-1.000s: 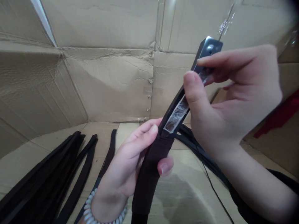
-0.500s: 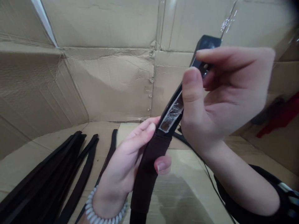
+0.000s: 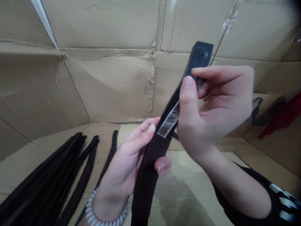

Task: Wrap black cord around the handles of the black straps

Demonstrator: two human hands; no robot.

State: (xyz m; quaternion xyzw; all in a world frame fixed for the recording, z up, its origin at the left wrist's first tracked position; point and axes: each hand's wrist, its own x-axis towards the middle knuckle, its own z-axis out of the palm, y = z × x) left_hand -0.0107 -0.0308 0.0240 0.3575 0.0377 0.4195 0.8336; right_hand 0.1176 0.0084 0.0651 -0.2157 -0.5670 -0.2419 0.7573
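I hold a long curved black plastic band (image 3: 199,56) upright in front of me. A dark fabric sleeve (image 3: 148,175) covers its lower part. My left hand (image 3: 128,166) is wrapped round the sleeve just below its top edge, thumb in front. My right hand (image 3: 213,106) pinches the bare upper part, thumb pressed on a shiny strip of clear tape (image 3: 168,121) that runs along the band's inner face. The band's flat end with a small hole sticks out above my right fingers. A white beaded bracelet (image 3: 94,215) is on my left wrist.
Cardboard walls (image 3: 105,84) and a cardboard floor (image 3: 188,194) surround the spot. Several black bands (image 3: 54,175) lie in a pile at lower left. At the far right are a dark strap (image 3: 257,108) and something red (image 3: 282,121).
My right hand has slid down the band toward my left hand, baring more of the band's top end. The band has tilted slightly left. My left hand has kept its grip.
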